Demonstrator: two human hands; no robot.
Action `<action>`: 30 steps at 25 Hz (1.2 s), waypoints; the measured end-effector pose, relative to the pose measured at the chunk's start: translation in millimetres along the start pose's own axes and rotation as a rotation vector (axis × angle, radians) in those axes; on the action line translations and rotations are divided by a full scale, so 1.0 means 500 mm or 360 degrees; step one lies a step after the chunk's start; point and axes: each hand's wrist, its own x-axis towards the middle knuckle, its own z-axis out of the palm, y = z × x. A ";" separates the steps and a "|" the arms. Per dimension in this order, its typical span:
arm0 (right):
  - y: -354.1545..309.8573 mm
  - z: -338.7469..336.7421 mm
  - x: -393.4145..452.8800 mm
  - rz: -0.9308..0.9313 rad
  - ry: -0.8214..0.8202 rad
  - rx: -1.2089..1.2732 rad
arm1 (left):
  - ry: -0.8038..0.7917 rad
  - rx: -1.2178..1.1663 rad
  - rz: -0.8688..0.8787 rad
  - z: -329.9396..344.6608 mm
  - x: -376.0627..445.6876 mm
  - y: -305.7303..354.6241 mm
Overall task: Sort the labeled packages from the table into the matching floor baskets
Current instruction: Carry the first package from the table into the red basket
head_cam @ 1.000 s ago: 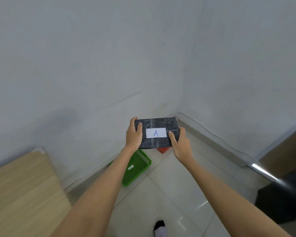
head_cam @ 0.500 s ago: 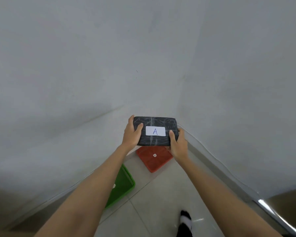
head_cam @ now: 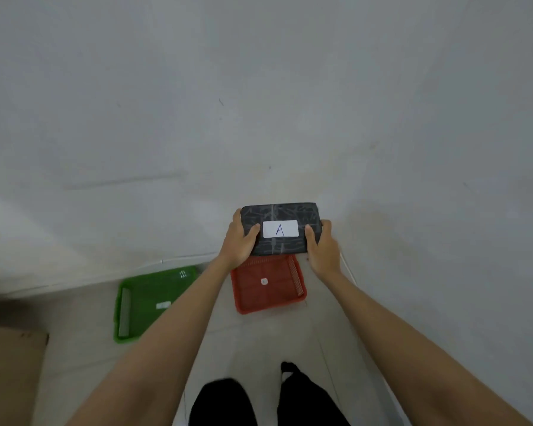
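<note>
A dark grey package (head_cam: 279, 215) with a white label reading "A" is held out in front of me at arm's length. My left hand (head_cam: 239, 241) grips its left end and my right hand (head_cam: 322, 245) grips its right end. Below it on the floor lies a red basket (head_cam: 270, 292) with a small white tag inside; the package hides its far edge. A green basket (head_cam: 142, 302) with a white tag lies on the floor to the left, partly hidden by my left forearm.
A grey wall (head_cam: 259, 103) fills the upper view, right behind both baskets. A brown cardboard-coloured surface (head_cam: 10, 376) shows at the lower left. My dark-trousered legs (head_cam: 259, 401) stand on the pale tiled floor. A thin white cable (head_cam: 348, 269) runs by the right wall.
The view has turned and come closer to the baskets. The red basket is now almost fully in sight under the package, and the green one shows whole. The wooden table has left the view.
</note>
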 end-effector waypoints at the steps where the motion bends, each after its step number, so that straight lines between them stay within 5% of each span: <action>1: 0.018 -0.005 0.015 0.0020 -0.0034 -0.0025 | 0.0011 -0.0023 -0.0100 0.018 0.000 -0.008; 8: 0.259 0.096 0.127 0.0294 -0.0337 -0.0020 | 0.0041 0.0050 -0.0433 0.159 0.083 -0.202; 15: 0.604 0.345 0.260 0.0511 -0.0803 -0.0033 | 0.0213 0.0142 -0.0537 0.299 0.244 -0.569; 23: 0.956 0.623 0.371 0.0602 -0.0726 0.0089 | 0.0083 0.0063 -0.0685 0.383 0.467 -0.964; 30: 1.064 0.745 0.431 0.0551 -0.0665 0.0082 | -0.0167 0.0007 -0.0728 0.407 0.544 -1.117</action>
